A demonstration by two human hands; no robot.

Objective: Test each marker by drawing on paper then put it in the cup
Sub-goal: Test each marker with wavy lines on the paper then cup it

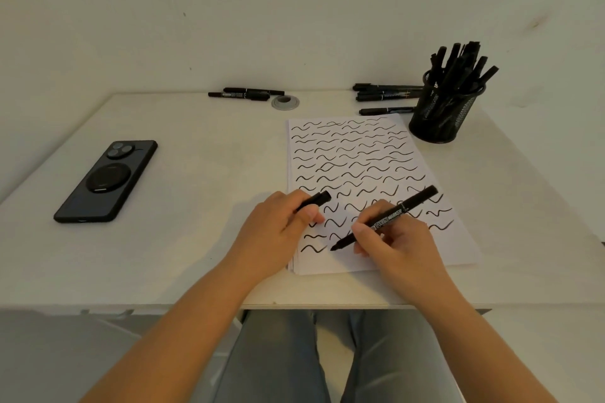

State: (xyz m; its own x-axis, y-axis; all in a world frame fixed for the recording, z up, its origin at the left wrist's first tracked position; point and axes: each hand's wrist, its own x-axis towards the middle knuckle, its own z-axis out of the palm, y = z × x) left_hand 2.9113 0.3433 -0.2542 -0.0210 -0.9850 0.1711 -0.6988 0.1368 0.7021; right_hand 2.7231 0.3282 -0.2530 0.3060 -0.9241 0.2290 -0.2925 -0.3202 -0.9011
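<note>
Grip: right hand [389, 239] pinches the marker [386, 217] between thumb and fingers, fingers curled round the barrel near its lower end; nothing else is in that hand.
Marker: uncapped, tilted, tip down at the paper [376, 154] near the lower left of the sheet; whether the tip touches cannot be told.
Cap: left hand [278, 226] has its fingers curled round the cap [314, 201], resting at the sheet's left edge and seemingly steadying it.
Paper: rows of black squiggles fill most of it; only a bare strip along the bottom remains.
Cup: black mesh cup [445, 111] stands just past the paper's far right corner, already crowded with markers.
Untested: loose markers [386, 95] lie left of the cup, two more markers [245, 93] at the far edge by a grey grommet [285, 102].
Aside: phone [106, 180] lies well left on the table [196, 157].
Risk: the remaining space is tight, so a stroke could run over an older mark and hide a weak line; the palm may smear fresh ink; dropping another marker into the packed cup could knock others out.
</note>
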